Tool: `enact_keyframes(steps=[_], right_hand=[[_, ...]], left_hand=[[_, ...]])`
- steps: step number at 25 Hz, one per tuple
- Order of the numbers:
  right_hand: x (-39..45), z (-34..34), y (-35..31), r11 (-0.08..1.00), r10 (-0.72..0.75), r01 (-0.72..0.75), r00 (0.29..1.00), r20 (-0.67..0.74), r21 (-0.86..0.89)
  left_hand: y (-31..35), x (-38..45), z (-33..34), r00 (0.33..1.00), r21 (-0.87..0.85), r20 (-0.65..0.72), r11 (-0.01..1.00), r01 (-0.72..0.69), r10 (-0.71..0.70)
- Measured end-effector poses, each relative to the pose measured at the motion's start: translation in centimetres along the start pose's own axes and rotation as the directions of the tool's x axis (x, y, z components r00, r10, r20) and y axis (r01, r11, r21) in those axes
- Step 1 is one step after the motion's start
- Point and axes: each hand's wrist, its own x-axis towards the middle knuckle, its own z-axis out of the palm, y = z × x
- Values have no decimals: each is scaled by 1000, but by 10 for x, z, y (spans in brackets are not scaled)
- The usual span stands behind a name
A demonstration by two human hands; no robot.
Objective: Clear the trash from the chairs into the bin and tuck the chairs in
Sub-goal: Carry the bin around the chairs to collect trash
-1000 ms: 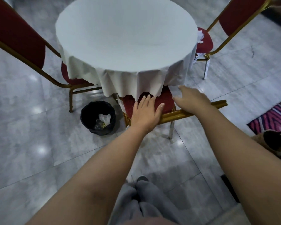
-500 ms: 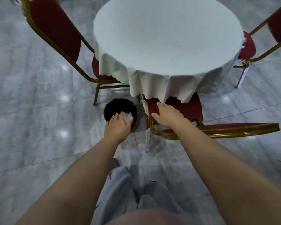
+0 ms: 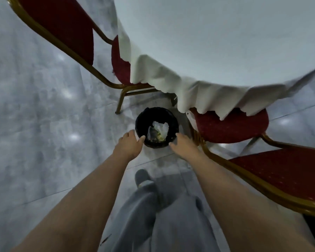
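Nearest, grey trouser legs (image 3: 153, 215), blurred. Left hand (image 3: 128, 145) at near-left rim of bin (image 3: 144, 118), right hand (image 3: 183, 147) at near-right rim; fingers spread, grip unclear. Crumpled trash (image 3: 159, 131) inside bin. Right of bin, chair (image 3: 231, 128) seat partly under desk (image 3: 216, 42) cloth.

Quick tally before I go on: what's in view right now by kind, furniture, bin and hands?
Red chairs: 2, one on the left and one on the right
Round table with white cloth: 1
Black bin, trash inside: 1
Hands: 2, left hand and right hand, one on each side of the bin
Total: 6
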Motion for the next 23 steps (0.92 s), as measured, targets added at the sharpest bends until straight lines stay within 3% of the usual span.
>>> enact_keyframes(steps=[7,19,23], right_hand=[[108,49,-9,962,213,-204,977,-30,180],[313,132,65,910,393,-371,914,-98,185],[358,145,87,899,403,-363,905,-139,246]], left_hand=[[-40,125,8,994,-63,86,995,73,-67],[-82,326,131,970,-305,145,924,230,-194],[-92,372,158,963,-385,146,883,268,-228]])
